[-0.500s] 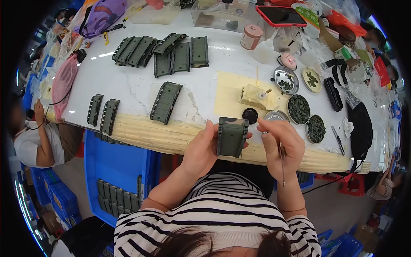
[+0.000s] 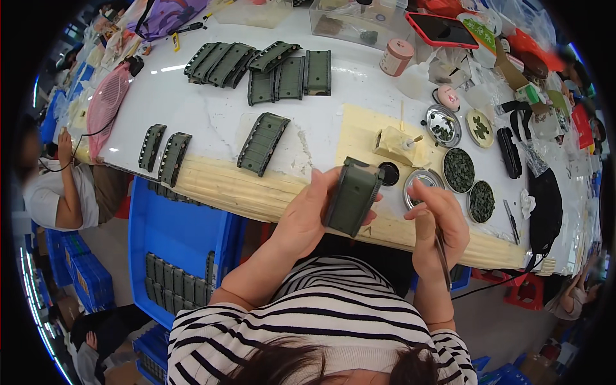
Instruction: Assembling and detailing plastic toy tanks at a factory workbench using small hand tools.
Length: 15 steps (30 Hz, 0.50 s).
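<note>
My left hand (image 2: 308, 208) holds a curved dark green part (image 2: 354, 197) with ridged side edges, gripping it by its sides in front of the table's near edge. The part leans with its top to the right. A short way to its right is my right hand (image 2: 443, 224), thumb and forefinger curled near each other. Slim metal tweezers (image 2: 444, 260) are tucked in that hand and point down toward the wrist. Whether anything tiny sits at the fingertips I cannot make out. Just beyond the right hand are a shallow metal tin (image 2: 416, 186) and a small black round dish (image 2: 389, 173).
Similar green parts (image 2: 263, 144) lie on the white table, several stacked farther back. Two round tins (image 2: 459, 170) of small dark green pieces stand at right, near a paper-wrapped block (image 2: 399, 146). A blue crate (image 2: 173, 221) with more parts is below left. A person (image 2: 61, 186) sits at far left.
The green part in my left hand has tipped, its top now leaning right. My right hand has shifted slightly right and down, and the tweezers slant more. The whole view has shifted a little.
</note>
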Available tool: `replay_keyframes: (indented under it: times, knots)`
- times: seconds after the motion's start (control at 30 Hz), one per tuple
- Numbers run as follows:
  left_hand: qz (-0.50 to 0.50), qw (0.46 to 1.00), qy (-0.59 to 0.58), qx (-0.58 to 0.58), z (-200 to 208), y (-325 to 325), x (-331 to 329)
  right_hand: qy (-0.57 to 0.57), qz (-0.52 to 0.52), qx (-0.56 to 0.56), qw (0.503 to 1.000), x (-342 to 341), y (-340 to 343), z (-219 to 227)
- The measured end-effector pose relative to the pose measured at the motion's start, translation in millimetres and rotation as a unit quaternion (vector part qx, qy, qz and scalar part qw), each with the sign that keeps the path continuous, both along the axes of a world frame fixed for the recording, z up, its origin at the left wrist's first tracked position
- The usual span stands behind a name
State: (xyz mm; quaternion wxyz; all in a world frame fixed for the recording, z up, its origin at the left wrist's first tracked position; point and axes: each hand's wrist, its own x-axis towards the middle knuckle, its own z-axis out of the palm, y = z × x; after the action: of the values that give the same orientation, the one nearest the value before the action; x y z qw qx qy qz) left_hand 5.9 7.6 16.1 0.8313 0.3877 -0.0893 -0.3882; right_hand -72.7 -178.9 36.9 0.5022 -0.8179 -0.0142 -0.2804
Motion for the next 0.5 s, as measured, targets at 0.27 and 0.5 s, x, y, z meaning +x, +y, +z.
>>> replay_keyframes:
  times: [0.27, 0.5]
  knots:
    - [0.217, 0.857, -0.355, 0.303, -1, 24, 19, 0.014, -0.006, 0.0, 1.0, -3, -4, -5]
    - [0.407, 0.582, -0.456, 0.537, 6, 86, 64, 0.024, -0.006, -0.006, 1.0, -2, -5, -6]
